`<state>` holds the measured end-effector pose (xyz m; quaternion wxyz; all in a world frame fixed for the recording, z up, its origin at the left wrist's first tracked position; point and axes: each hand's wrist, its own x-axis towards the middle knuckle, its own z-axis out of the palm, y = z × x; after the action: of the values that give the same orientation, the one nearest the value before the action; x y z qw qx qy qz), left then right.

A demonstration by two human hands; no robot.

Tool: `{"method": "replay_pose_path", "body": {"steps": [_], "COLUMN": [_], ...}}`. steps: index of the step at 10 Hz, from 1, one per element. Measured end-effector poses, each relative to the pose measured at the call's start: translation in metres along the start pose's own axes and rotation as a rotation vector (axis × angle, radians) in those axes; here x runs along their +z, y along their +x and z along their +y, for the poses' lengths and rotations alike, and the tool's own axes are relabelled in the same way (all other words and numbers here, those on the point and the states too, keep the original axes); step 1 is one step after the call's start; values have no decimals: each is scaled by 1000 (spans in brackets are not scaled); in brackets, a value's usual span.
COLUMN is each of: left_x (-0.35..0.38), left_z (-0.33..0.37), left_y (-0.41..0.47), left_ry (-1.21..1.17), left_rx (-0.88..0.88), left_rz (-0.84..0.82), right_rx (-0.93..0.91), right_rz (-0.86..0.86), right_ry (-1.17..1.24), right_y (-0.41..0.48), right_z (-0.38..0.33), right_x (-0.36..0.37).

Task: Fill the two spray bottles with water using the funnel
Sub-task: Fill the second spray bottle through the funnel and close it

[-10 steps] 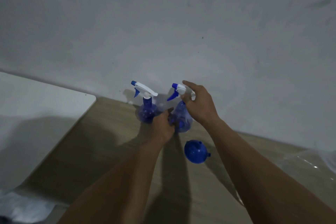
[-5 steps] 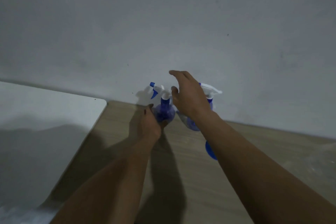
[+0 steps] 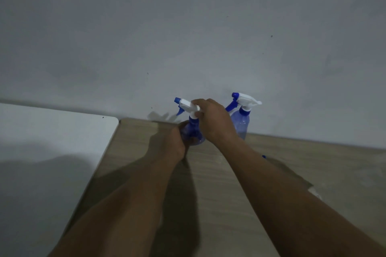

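Farthest left, a white table (image 3: 52,131) is butting up against a wooden table (image 3: 208,194), and both are sitting against a plain grey wall (image 3: 188,27). My two bare forearms are extending over the wood, casting dark shadows on it.

My left hand (image 3: 177,142) is wrapping around the round blue body of the left bottle (image 3: 193,131), which is standing upright on the wooden table near the wall. My right hand (image 3: 213,119) is gripping that bottle's white spray head (image 3: 187,105) from above, with the fingers curling over its back end and neck. Its blue nozzle and trigger are pointing left.

Just right of my right hand, and partly hidden behind it, the right bottle (image 3: 241,123) is standing upright on the wood close to the wall, free of both hands. Its white top is sitting in place, with the nozzle also pointing left. I cannot tell whether the two bottles are touching.

Further right, a tiny blue speck (image 3: 263,156) is peeking out beside my right forearm, too small to identify.
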<state>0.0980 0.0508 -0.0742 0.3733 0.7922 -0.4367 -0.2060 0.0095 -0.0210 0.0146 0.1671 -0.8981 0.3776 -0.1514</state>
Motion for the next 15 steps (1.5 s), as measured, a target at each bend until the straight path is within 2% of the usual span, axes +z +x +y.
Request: {"method": "replay_pose_path", "body": {"steps": [1, 2, 3, 4, 5, 8, 11, 13, 15], "left_x": [5, 6, 3, 7, 21, 85, 127, 139, 145], "left_z": [4, 8, 24, 49, 71, 115, 109, 103, 99], "left_y": [-8, -26, -54, -87, -123, -198, -221, -217, -218], "left_ry": [-206, -322, -277, -347, -274, -252, -126, -282, 35], "left_rx": [19, -47, -97, -94, -60, 15, -81, -148, -83], "left_rz": [4, -68, -53, -101, -141, -217, -179, -110, -22], "right_rx": [5, 31, 52, 81, 122, 249, 230, 274, 285], "right_rz": [20, 18, 12, 23, 18, 16, 18, 42, 77], "right_ry": [47, 58, 113, 160, 179, 238, 272, 339, 388], "right_y": [-15, -35, -62, -98, -135, -219, -250, -253, -252], "right_z": [-3, -1, 4, 13, 26, 80, 111, 118, 128], "right_x": [-10, -25, -42, -64, -85, -110, -88, -67, -53]}}
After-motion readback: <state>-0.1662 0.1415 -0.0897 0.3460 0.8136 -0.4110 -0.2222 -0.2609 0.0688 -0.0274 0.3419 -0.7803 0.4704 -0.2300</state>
